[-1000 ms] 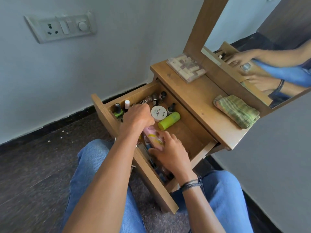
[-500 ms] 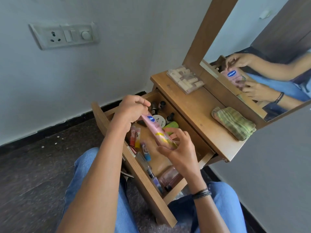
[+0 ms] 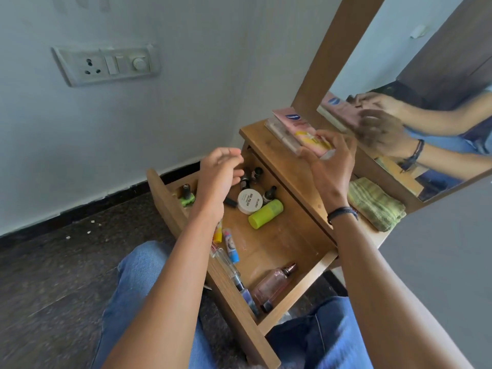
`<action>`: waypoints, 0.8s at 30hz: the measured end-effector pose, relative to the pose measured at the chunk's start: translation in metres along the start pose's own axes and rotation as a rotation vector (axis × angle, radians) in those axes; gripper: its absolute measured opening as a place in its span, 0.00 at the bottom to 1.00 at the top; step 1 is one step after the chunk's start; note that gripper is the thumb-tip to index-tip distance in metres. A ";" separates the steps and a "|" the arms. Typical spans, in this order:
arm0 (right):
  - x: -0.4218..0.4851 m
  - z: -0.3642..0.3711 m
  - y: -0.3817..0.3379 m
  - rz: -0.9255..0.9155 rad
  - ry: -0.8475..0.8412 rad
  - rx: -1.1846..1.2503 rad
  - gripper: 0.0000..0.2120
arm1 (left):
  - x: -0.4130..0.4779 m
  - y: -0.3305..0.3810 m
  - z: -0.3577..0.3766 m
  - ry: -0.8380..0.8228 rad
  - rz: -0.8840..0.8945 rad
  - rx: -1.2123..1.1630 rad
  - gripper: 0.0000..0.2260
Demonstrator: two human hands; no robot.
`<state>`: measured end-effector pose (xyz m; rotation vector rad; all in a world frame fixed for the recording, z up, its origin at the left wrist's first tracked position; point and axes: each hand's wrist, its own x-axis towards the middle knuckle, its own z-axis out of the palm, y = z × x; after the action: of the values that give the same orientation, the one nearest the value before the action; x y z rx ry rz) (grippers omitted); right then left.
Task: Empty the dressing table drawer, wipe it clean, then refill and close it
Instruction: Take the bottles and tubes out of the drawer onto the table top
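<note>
The pink tube has risen from the drawer to the back corner of the bench. The left hand hovers over the drawer, its grip loose and empty. A white jar, a green bottle and more remain inside, so emptying looks under way. The right hand holds the tube's near end. The next move is to release it and fetch another.

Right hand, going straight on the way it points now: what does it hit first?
Probably the mirror: the right hand, gripping the pink tube, points toward the glass just behind the tabletop; the gap is unclear.
</note>
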<state>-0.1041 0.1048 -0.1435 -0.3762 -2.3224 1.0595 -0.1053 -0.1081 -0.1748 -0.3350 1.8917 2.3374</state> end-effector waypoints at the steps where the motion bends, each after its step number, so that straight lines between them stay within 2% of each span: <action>1: 0.005 0.004 0.006 0.015 0.006 -0.007 0.22 | 0.000 -0.001 0.002 -0.014 -0.001 0.025 0.06; 7: 0.025 0.020 0.030 -0.093 0.023 -0.097 0.19 | -0.003 -0.011 0.013 -0.078 0.016 0.181 0.05; 14: 0.031 0.026 0.039 -0.176 0.044 -0.383 0.16 | -0.007 -0.023 0.032 -0.141 0.067 0.342 0.05; 24: 0.038 0.029 0.038 -0.148 0.092 -0.515 0.15 | -0.014 -0.023 0.037 -0.193 0.102 0.484 0.05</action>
<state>-0.1509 0.1292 -0.1743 -0.4247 -2.4718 0.3548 -0.0901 -0.0660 -0.1863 0.0361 2.3217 1.7959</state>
